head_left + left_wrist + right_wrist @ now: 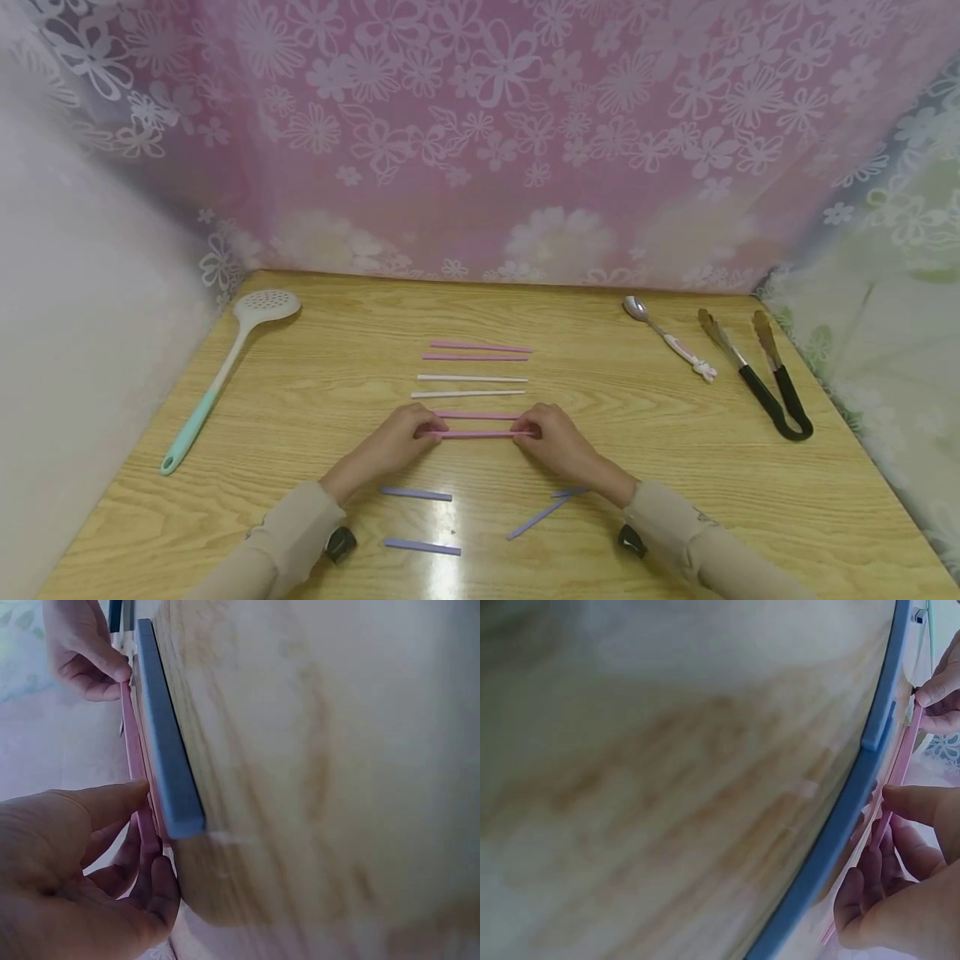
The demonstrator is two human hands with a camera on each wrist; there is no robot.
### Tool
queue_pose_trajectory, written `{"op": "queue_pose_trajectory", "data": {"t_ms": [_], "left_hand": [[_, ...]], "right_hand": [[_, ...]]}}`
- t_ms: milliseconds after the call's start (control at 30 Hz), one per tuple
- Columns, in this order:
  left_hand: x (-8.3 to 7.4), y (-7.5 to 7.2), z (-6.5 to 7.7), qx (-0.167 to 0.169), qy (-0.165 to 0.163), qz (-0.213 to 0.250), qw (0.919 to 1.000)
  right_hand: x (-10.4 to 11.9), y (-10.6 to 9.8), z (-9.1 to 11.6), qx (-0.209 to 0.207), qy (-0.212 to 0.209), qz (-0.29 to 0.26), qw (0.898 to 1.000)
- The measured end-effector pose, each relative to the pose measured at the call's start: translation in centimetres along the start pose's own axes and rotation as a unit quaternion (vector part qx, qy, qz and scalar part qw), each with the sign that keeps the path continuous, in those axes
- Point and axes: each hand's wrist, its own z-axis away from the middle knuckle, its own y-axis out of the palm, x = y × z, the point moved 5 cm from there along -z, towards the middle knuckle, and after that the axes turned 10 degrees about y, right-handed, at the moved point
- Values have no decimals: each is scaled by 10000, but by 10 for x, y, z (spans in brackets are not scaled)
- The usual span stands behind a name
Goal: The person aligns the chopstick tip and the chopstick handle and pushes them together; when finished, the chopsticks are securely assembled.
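Note:
In the head view, my left hand (397, 437) pinches the left end of a pink chopstick (476, 434), and my right hand (558, 440) pinches its right end. The chopstick lies level from side to side, at or close to the tabletop. Just beyond it is another pink chopstick (477, 416), its ends partly hidden by the hands. Farther back lie two white chopsticks (471, 392) and two more pink chopsticks (476, 357), roughly parallel. In the left wrist view, thumb and fingertips grip the pink chopstick (133, 742); the right wrist view shows the same grip on it (904, 754).
Nearer me lie several blue-violet sticks (422, 547), two of them touching or crossing (537, 518) by the right forearm. A slotted turner (225, 362) with a mint handle lies left. At right are a spoon (663, 332) with a rabbit handle and black-handled tongs (761, 392).

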Motion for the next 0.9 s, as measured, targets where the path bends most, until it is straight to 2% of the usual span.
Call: {"op": "queue_pose_trajectory", "data": {"t_ms": [467, 900], "left_hand": [[3, 2, 0, 56, -17, 60, 10000], [6, 2, -1, -61, 44, 16, 10000]], "right_hand": [[-1, 2, -1, 114, 18, 107, 9999], [-2, 2, -2, 198, 40, 52, 9998]]}}
